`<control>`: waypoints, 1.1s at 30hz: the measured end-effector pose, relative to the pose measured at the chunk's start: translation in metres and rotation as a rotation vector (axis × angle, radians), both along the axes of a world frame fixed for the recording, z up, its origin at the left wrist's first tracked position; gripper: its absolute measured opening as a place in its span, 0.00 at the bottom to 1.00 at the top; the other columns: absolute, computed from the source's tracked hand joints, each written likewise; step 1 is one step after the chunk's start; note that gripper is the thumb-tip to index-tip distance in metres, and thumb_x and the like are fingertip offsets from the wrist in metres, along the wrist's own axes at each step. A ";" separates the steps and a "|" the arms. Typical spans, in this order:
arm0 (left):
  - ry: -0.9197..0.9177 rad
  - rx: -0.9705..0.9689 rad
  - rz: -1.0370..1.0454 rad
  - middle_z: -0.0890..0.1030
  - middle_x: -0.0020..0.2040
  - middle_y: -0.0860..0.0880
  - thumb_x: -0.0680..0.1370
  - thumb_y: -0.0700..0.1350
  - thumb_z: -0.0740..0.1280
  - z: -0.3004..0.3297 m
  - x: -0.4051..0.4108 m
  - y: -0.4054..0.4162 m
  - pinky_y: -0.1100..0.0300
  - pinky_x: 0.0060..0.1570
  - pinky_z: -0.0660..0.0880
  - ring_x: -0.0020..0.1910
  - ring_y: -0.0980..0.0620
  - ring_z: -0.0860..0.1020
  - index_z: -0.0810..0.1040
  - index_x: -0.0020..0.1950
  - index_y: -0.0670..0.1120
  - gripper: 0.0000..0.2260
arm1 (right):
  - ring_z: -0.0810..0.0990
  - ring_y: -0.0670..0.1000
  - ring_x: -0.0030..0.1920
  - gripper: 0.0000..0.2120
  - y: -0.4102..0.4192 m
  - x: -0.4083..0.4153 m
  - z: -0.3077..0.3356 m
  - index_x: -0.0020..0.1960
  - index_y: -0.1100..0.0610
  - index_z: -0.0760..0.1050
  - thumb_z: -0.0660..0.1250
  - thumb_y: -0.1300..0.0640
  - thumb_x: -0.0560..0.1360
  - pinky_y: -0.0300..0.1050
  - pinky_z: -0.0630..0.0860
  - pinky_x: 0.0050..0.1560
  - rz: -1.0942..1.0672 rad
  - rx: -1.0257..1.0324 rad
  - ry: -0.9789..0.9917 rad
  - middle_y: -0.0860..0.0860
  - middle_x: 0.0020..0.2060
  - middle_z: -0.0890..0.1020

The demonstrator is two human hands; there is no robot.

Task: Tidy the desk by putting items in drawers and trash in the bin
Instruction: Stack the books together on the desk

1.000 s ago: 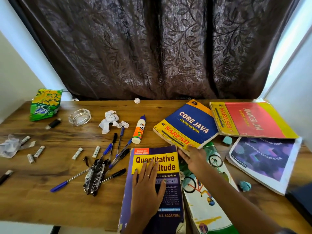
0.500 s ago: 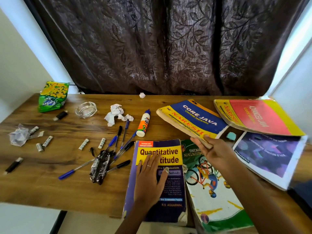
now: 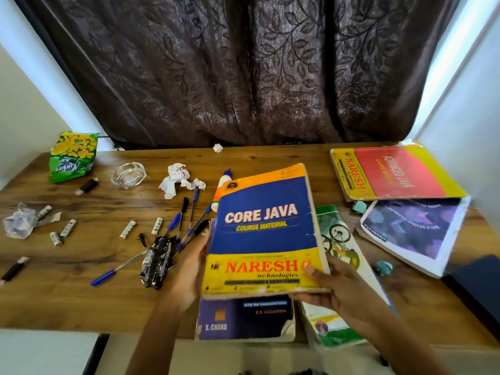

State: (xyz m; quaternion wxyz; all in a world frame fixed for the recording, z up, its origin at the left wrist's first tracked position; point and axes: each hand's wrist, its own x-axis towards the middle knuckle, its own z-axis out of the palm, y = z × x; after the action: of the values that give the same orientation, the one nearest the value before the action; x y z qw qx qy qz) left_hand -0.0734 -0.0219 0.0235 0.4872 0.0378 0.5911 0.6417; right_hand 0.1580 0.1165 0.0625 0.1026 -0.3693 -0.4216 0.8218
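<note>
Blue Core Java book (image 3: pixel 266 228) held above purple book (image 3: pixel 243 319), left hand (image 3: pixel 189 269) and right hand (image 3: pixel 334 289) each in firm grip

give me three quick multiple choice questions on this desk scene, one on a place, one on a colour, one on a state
1. Where does the glass ashtray sit?
A. far left part of the desk
B. on the red book
C. by the right hand

2. What colour is the snack bag?
A. red
B. green and yellow
C. black

3. How is the Core Java book held?
A. lying flat, untouched
B. in the left hand only
C. in both hands

Key: 1 A, the glass ashtray stands on the desk near the snack bag. 2 B, its print is green and yellow. 3 C, the left hand and right hand grip the Core Java book.
</note>
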 end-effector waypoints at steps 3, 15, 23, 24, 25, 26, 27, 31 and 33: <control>0.372 -0.233 -0.012 0.84 0.48 0.45 0.78 0.46 0.65 0.003 0.003 -0.010 0.57 0.32 0.79 0.38 0.49 0.83 0.76 0.56 0.49 0.08 | 0.84 0.60 0.48 0.14 -0.009 0.002 0.001 0.60 0.55 0.72 0.65 0.61 0.75 0.50 0.82 0.43 0.209 0.000 -0.019 0.57 0.50 0.84; 1.065 -0.738 -0.108 0.64 0.73 0.42 0.77 0.52 0.66 -0.008 0.041 -0.016 0.45 0.64 0.68 0.70 0.43 0.63 0.57 0.76 0.46 0.31 | 0.78 0.43 0.40 0.12 0.007 0.018 -0.021 0.43 0.48 0.69 0.60 0.40 0.76 0.43 0.75 0.48 0.798 0.841 -0.640 0.43 0.39 0.79; 1.354 -0.589 -0.285 0.52 0.78 0.51 0.78 0.58 0.60 -0.014 0.091 0.047 0.47 0.73 0.49 0.77 0.50 0.49 0.51 0.77 0.51 0.31 | 0.80 0.52 0.40 0.07 0.062 0.028 -0.013 0.40 0.52 0.76 0.64 0.55 0.76 0.50 0.77 0.44 0.330 0.959 -0.576 0.50 0.37 0.81; 1.369 -0.564 -0.302 0.51 0.78 0.52 0.79 0.58 0.59 -0.016 0.094 0.056 0.48 0.73 0.48 0.77 0.50 0.47 0.51 0.78 0.51 0.31 | 0.80 0.52 0.40 0.07 0.069 0.029 -0.014 0.39 0.52 0.76 0.64 0.55 0.75 0.49 0.77 0.43 0.285 0.978 -0.580 0.50 0.37 0.81; 1.379 -0.542 -0.322 0.51 0.78 0.52 0.79 0.58 0.57 -0.018 0.096 0.063 0.49 0.74 0.46 0.77 0.50 0.46 0.51 0.78 0.51 0.30 | 0.80 0.52 0.40 0.06 0.076 0.029 -0.016 0.40 0.52 0.76 0.64 0.56 0.75 0.49 0.77 0.44 0.246 1.010 -0.589 0.50 0.38 0.81; 1.390 -0.528 -0.339 0.50 0.78 0.52 0.80 0.59 0.56 -0.021 0.097 0.070 0.50 0.74 0.45 0.77 0.51 0.46 0.50 0.78 0.51 0.30 | 0.80 0.51 0.41 0.05 0.083 0.028 -0.018 0.40 0.52 0.76 0.64 0.56 0.75 0.49 0.77 0.44 0.206 1.048 -0.602 0.50 0.39 0.81; 1.404 -0.522 -0.355 0.50 0.78 0.52 0.80 0.60 0.53 -0.025 0.099 0.076 0.51 0.74 0.43 0.77 0.51 0.45 0.50 0.78 0.51 0.30 | 0.80 0.51 0.41 0.05 0.090 0.028 -0.021 0.40 0.52 0.76 0.64 0.57 0.74 0.48 0.76 0.44 0.159 1.074 -0.606 0.50 0.39 0.82; 1.515 -0.526 -0.333 0.58 0.77 0.49 0.75 0.64 0.42 -0.042 0.102 0.085 0.50 0.73 0.47 0.77 0.48 0.53 0.56 0.77 0.47 0.35 | 0.80 0.57 0.44 0.06 0.120 0.024 -0.034 0.42 0.59 0.77 0.62 0.62 0.75 0.50 0.76 0.44 0.136 1.219 -0.680 0.55 0.42 0.81; 1.529 -0.522 -0.319 0.60 0.76 0.49 0.75 0.64 0.44 -0.047 0.102 0.085 0.51 0.73 0.48 0.76 0.48 0.55 0.58 0.77 0.47 0.34 | 0.78 0.57 0.47 0.05 0.136 0.022 -0.040 0.47 0.59 0.77 0.63 0.59 0.74 0.51 0.75 0.46 -0.005 1.239 -0.661 0.55 0.46 0.81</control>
State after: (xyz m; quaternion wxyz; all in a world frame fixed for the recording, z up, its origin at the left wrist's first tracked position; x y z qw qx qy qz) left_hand 0.0281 0.0628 -0.0235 0.0285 0.4335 0.8773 0.2038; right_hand 0.1801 0.2527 0.0227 0.1626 -0.4742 -0.8206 0.2745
